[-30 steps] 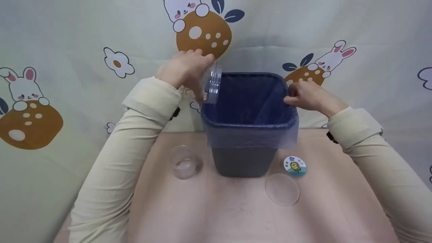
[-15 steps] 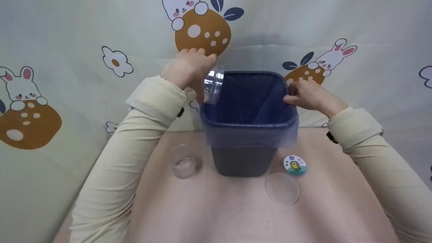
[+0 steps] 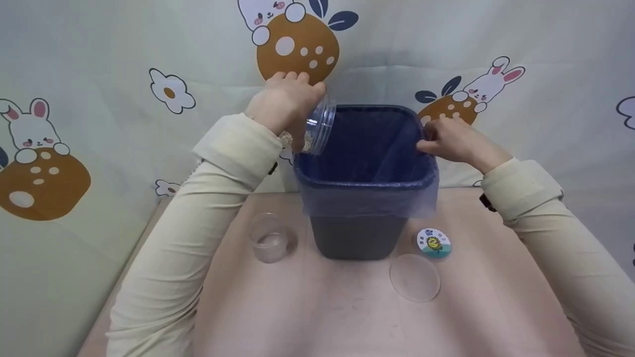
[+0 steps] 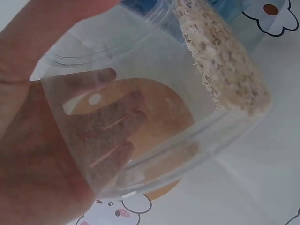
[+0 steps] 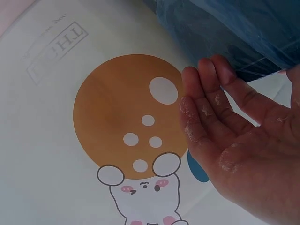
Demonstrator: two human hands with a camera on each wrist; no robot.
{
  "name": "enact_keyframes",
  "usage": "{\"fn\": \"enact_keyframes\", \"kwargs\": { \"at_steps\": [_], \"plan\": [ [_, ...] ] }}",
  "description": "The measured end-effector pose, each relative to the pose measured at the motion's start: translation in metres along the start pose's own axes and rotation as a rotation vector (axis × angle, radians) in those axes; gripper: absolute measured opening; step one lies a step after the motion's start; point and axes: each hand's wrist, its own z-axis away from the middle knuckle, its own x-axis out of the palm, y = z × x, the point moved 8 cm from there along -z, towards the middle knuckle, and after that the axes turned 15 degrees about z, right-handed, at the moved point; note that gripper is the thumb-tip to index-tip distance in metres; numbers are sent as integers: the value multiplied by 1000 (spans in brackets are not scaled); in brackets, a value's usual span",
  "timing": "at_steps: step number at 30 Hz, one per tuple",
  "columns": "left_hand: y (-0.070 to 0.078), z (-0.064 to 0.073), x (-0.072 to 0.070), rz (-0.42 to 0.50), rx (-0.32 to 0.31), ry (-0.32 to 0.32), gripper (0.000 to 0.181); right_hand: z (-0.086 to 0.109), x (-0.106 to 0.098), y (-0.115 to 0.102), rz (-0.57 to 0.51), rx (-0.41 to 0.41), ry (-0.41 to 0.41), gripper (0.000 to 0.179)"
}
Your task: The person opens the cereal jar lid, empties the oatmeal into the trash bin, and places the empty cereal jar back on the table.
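My left hand (image 3: 285, 106) grips a clear plastic jar (image 3: 325, 124), tipped on its side with its mouth over the left rim of the trash bin (image 3: 359, 238). Inside the jar, pale dry shavings (image 4: 225, 61) lie along its lower wall, seen in the left wrist view. The jar's clear wall shows my fingers spread behind it. A translucent blue liner (image 3: 367, 201) covers the bin's inside and folds over its rim. On the bin's right rim, my right hand (image 3: 454, 141) holds on, thumb over the edge and fingers outside; pale crumbs (image 5: 229, 157) stick to its palm.
Left of the bin, a small clear container (image 3: 270, 245) stands on the pink table (image 3: 322, 317). To the right lie a clear round lid (image 3: 415, 278) and a round printed lid (image 3: 434, 243). A patterned curtain (image 3: 124, 148) hangs close behind the bin.
My left hand has moved slightly right with the jar, bringing its mouth further over the bin. More shavings show near the mouth. The right hand has stayed on the rim.
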Motion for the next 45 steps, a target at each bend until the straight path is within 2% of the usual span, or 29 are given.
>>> {"fn": "enact_keyframes", "kwargs": {
  "at_steps": [10,18,24,39,45],
  "plan": [
    [2,-1,0,-8,-17,16,95,0,-1,1,0,4,23,18],
    [1,-6,1,-41,-32,19,100,0,0,0,-12,6,6,21],
    [-1,-7,1,-25,-34,30,103,0,1,0,-12,2,10,19],
    [2,-8,-1,-52,-31,41,87,0,-1,1,9,6,29,18],
    [1,-8,0,-58,-36,26,92,0,0,1,2,5,24,19]
  ]
}}
